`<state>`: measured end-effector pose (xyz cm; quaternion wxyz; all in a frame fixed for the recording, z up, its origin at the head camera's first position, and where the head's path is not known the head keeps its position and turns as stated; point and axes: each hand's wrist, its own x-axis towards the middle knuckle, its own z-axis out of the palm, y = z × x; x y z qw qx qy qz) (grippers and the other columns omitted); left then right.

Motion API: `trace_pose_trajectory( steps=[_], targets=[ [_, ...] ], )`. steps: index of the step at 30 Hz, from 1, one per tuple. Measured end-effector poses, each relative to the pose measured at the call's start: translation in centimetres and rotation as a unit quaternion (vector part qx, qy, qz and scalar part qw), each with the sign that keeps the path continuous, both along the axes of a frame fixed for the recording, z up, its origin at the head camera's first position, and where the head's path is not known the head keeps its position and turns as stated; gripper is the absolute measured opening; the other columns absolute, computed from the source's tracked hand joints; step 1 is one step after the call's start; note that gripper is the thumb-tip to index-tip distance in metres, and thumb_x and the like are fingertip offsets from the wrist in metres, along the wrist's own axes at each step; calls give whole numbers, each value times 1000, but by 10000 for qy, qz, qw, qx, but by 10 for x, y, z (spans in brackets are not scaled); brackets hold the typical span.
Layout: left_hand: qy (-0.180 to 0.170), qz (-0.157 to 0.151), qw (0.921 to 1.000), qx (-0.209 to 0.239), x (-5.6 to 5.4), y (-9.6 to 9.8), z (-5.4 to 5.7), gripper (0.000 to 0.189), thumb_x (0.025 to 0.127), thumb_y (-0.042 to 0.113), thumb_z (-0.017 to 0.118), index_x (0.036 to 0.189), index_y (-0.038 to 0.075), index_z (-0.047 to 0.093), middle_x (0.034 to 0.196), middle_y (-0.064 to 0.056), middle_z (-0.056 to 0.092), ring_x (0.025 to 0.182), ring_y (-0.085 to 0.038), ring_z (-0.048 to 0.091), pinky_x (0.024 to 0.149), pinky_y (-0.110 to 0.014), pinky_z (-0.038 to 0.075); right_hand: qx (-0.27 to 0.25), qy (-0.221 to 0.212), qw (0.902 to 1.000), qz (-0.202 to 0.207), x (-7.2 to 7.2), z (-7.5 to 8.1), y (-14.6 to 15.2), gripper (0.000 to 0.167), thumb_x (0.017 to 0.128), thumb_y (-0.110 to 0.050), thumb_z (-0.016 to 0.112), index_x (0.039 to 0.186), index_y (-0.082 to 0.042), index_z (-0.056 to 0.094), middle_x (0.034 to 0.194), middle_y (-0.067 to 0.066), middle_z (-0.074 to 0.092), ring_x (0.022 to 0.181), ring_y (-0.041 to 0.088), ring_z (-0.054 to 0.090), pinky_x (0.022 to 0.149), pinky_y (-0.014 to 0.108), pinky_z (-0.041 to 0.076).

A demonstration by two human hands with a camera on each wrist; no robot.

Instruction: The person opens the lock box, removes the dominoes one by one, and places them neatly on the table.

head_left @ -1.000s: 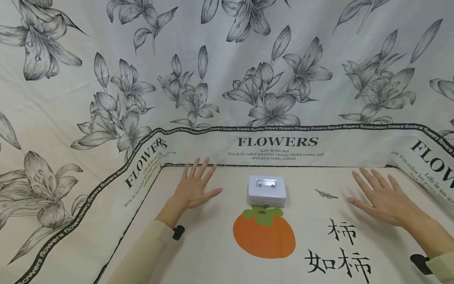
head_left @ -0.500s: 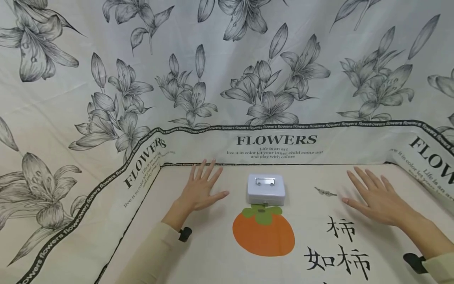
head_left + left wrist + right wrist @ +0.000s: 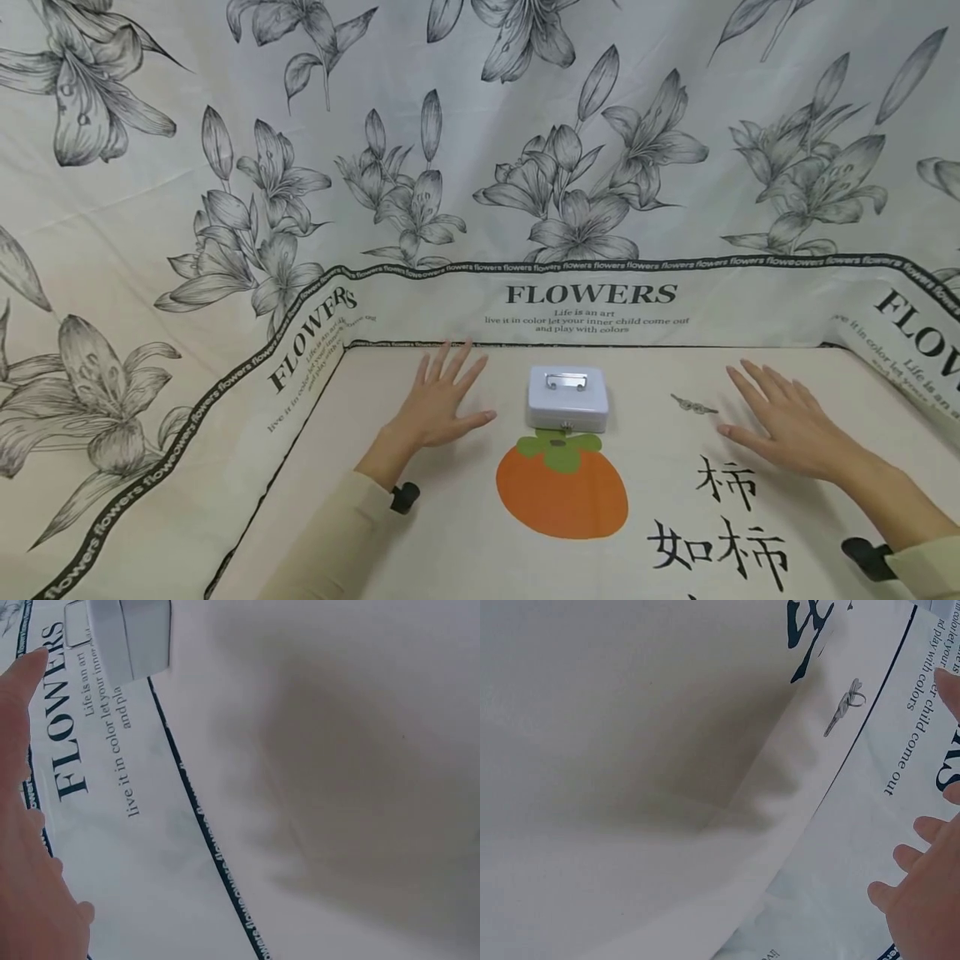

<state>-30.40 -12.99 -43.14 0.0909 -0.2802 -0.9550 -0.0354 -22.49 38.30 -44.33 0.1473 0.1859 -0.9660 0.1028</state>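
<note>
A white cash box (image 3: pixel 567 400) with a metal carrying handle on its lid stands at the back of the table, its lid down. Part of the box (image 3: pixel 135 637) shows at the top of the left wrist view. My left hand (image 3: pixel 442 404), fingers spread, is held to the left of the box and apart from it. Over on the right, my right hand (image 3: pixel 787 421) is also spread, holding nothing. Between the box and that hand lie small metal keys (image 3: pixel 693 405) on a ring; the same keys (image 3: pixel 845 707) appear in the right wrist view.
The light tablecloth (image 3: pixel 420 550) carries a printed orange persimmon (image 3: pixel 562 492) and black characters (image 3: pixel 720 550). A floral fabric curtain (image 3: pixel 420 308) closes off the back and sides of the table.
My left hand has drifted right, closer to the box. My right hand has shifted left, toward the keys. Box and keys stay where they were.
</note>
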Motion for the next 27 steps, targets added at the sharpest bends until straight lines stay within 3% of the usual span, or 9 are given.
trace_pose_trajectory(
  steps=[4, 7, 15, 21, 27],
  targets=[
    [-71, -105, 9995, 277, 0, 4, 0, 89, 95, 71, 50, 165, 29, 16, 173, -5, 3, 157, -37, -6, 121, -62, 4, -404, -138, 9990, 120, -2, 2, -5, 94, 95, -33, 71, 161, 2, 14, 156, 39, 22, 138, 63, 24, 108, 76, 14],
    [-126, -145, 9990, 407, 1, 8, 0, 89, 95, 69, 53, 165, 29, 16, 173, -4, 3, 157, -36, -5, 121, -61, 6, -708, -365, 9968, 99, -3, 2, -9, 96, 93, -33, 74, 161, 3, 16, 154, 40, 24, 135, 64, 25, 102, 78, 20],
    [-394, -471, 9927, 1039, 1, 14, -5, 91, 94, 62, 62, 165, 29, 16, 173, -1, 3, 157, -37, 7, 120, -61, 16, -1427, -1003, 9847, 26, -5, 3, -23, 97, 92, -30, 76, 158, 7, 16, 152, 44, 21, 134, 67, 22, 96, 82, 23],
    [-809, -552, 9837, 1509, 0, 20, -11, 94, 92, 59, 68, 165, 33, 14, 172, -2, 8, 155, -33, 16, 118, -61, 24, -1505, -1338, 9795, -91, -8, 1, -31, 96, 93, -29, 75, 157, 10, 16, 152, 45, 21, 135, 67, 22, 97, 82, 24],
    [-1289, -588, 9699, 1979, -2, 27, -16, 97, 90, 55, 72, 165, 35, 13, 172, 1, 8, 154, -32, 19, 115, -60, 30, -1398, -1384, 9801, -276, -13, -2, -37, 92, 93, -29, 75, 154, 14, 20, 149, 46, 24, 133, 66, 25, 98, 81, 26]
  ],
)
